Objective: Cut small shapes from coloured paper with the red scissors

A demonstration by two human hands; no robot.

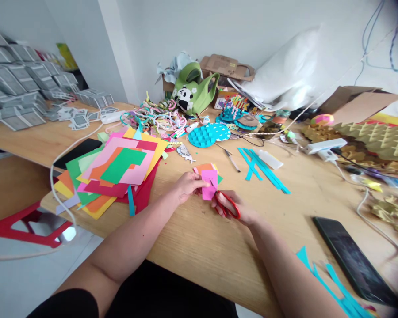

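My left hand point(188, 187) pinches the left edge of a small magenta piece of paper point(210, 192), which is held up above the table. Red-handled scissors point(236, 208) are in my right hand point(243, 207), fingers closed around the handles. Their blades reach the paper's right side, and a dark mark or slit shows in its middle. Just behind the held piece lie small scraps of orange paper point(204, 168) and green paper. A grey pen point(232, 161) rests farther back, to the right of the scraps.
A pile of coloured paper point(119, 165) spreads at left. Blue strips point(263, 170) lie right of centre, with more blue offcuts near a black phone point(348, 256). Behind are pipe cleaners point(155, 115), a green panda bag point(195, 90) and blue egg-tray discs point(204, 134). A white cable point(53, 176) crosses the left side.
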